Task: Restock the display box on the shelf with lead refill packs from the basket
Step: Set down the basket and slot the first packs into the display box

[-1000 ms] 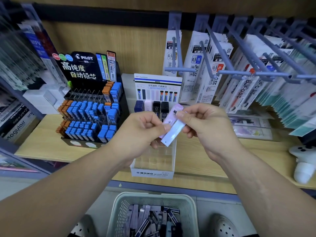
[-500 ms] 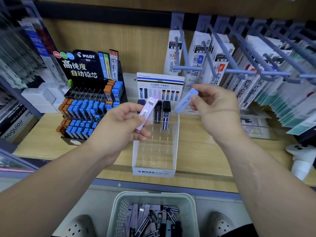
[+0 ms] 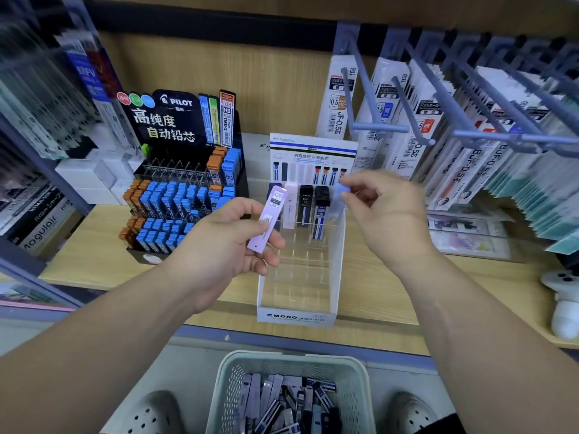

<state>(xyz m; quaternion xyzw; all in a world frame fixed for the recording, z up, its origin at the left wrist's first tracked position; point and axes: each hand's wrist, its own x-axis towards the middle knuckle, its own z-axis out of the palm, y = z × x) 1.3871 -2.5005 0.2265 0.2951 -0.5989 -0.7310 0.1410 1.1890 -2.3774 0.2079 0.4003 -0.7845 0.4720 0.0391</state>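
Observation:
The white MONO display box [image 3: 296, 316] stands on the wooden shelf with several lead packs [image 3: 305, 205] in its back row; its front rows are bare. My left hand [image 3: 219, 249] holds a lilac lead refill pack [image 3: 269, 219] tilted just left of the box. My right hand [image 3: 387, 211] pinches a pale blue pack [image 3: 338, 202], blurred, at the back right slot of the box. The pale basket [image 3: 354, 389] with several more packs sits below, between my shoes.
A black Pilot lead display [image 3: 185, 183] stands left of the box. Hooks with hanging refill packets [image 3: 438, 126] jut out at the upper right. A white toy figure [image 3: 564, 305] sits at the shelf's right edge.
My hands parted, each taking one pack. The right hand then brought the blue pack down to the box's back right slot; the left hand stayed beside the box.

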